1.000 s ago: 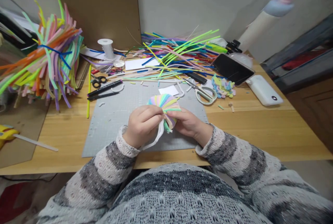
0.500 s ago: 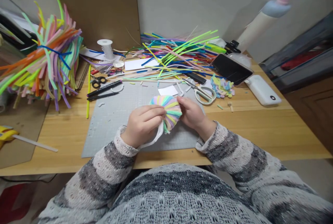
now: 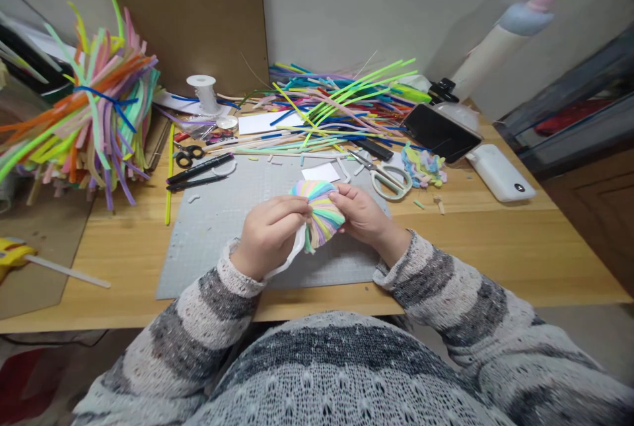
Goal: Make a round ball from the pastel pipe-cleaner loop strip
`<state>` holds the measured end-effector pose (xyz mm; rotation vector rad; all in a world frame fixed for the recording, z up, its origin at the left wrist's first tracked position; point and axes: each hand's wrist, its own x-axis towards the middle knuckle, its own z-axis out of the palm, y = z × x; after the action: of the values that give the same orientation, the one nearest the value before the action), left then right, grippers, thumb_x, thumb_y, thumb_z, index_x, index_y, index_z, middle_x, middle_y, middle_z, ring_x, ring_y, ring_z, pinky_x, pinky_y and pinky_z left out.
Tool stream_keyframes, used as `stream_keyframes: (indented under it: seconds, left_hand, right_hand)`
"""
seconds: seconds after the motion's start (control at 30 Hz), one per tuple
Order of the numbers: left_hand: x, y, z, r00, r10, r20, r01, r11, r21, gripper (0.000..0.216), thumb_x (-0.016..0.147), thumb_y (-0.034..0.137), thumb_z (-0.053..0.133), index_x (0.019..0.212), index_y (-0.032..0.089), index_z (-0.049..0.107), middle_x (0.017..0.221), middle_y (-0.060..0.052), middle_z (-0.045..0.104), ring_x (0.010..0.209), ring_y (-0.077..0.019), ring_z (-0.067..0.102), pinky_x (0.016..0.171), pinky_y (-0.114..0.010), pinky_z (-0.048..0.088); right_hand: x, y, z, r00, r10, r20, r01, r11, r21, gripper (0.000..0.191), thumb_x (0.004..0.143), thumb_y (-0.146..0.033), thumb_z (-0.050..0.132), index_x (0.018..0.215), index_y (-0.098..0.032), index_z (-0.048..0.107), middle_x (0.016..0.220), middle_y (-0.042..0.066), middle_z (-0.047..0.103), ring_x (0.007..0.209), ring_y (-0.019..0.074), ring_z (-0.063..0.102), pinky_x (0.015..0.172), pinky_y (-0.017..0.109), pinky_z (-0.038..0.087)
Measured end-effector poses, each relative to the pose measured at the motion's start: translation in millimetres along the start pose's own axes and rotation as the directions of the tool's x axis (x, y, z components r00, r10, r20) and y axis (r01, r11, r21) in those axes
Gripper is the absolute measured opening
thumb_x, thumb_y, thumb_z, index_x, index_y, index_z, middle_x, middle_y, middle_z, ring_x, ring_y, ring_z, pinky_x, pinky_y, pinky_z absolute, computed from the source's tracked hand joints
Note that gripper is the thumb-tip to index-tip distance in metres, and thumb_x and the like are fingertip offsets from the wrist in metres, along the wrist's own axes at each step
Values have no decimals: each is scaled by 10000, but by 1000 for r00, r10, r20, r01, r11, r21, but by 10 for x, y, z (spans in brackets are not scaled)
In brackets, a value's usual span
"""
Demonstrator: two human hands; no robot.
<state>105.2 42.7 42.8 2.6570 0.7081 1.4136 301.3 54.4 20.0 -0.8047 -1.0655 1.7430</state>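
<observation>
A round fan of pastel pipe-cleaner loops (image 3: pixel 319 211) is held above the grey cutting mat (image 3: pixel 218 228). My left hand (image 3: pixel 270 234) pinches its left side, fingers closed, and a white strip (image 3: pixel 293 255) curls out beneath them. My right hand (image 3: pixel 364 214) grips the fan's right edge with thumb and fingertips closed on it. Both sleeves are grey-and-white striped knit.
White-handled scissors (image 3: pixel 389 178), black scissors (image 3: pixel 187 154) and black markers (image 3: pixel 198 168) lie at the mat's far edge. Loose coloured pipe cleaners (image 3: pixel 337 106) cover the back of the wooden desk; a big bundle (image 3: pixel 84 115) stands left. A phone (image 3: pixel 440 130) and white power bank (image 3: pixel 500 172) lie right.
My right hand moved from under the fan up to its right edge. The fan turned and tilted slightly between my hands.
</observation>
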Motion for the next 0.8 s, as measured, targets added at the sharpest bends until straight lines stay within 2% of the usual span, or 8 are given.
stream_keyframes:
  seconds: [0.1,0.2,0.27,0.47,0.6,0.67,0.8]
  left_hand:
    - [8,8,-6,1000,4,22,-3,999,-48,180,883,22,516,845,160,625,900,-85,745,934,-186,714,801,-330,615]
    - [3,11,-12,997,26,70,-19,995,-103,200,897,21,488,874,158,631,918,-88,744,958,-181,714,805,-323,620]
    - [-8,12,-11,995,39,91,-27,992,-125,198,897,18,489,889,156,630,928,-90,742,971,-180,713,817,-325,622]
    - [-27,14,7,995,31,92,-19,992,-126,171,896,29,508,892,149,629,948,-101,740,956,-178,713,817,-322,622]
    - [-9,13,2,997,44,63,-37,995,-97,184,903,37,488,882,145,636,940,-111,741,962,-193,715,809,-334,624]
    - [-3,10,0,998,39,43,-36,997,-72,193,902,32,484,881,150,635,920,-103,742,958,-188,718,809,-326,623]
    - [-8,4,6,1000,16,18,-14,997,-73,189,901,35,489,866,157,628,908,-92,741,945,-181,719,808,-325,622]
  right_hand:
    - [0,-2,-16,999,42,-16,-41,999,35,268,761,-424,666,771,-167,595,540,-53,482,394,78,395,317,203,298]
    - [8,30,-57,989,138,-46,-134,987,92,271,787,-443,606,740,-177,581,538,-41,475,406,89,377,319,218,261]
    - [13,61,-85,983,172,-68,-167,982,84,250,790,-418,617,725,-179,579,537,-39,483,428,91,386,356,223,302]
    - [-1,60,-73,987,144,-71,-141,989,43,192,767,-353,661,734,-172,606,563,-26,542,491,105,466,445,228,402]
    - [-17,21,-34,981,191,-44,-184,973,136,288,776,-462,622,752,-175,613,501,-37,506,386,100,411,316,224,313]
    - [-25,6,-24,981,193,-30,-189,977,96,305,769,-467,630,699,-172,599,467,-39,491,343,94,397,276,219,270]
    - [-44,-14,3,993,116,5,-116,993,1,318,764,-440,676,632,-176,558,433,-64,453,307,54,340,278,187,248]
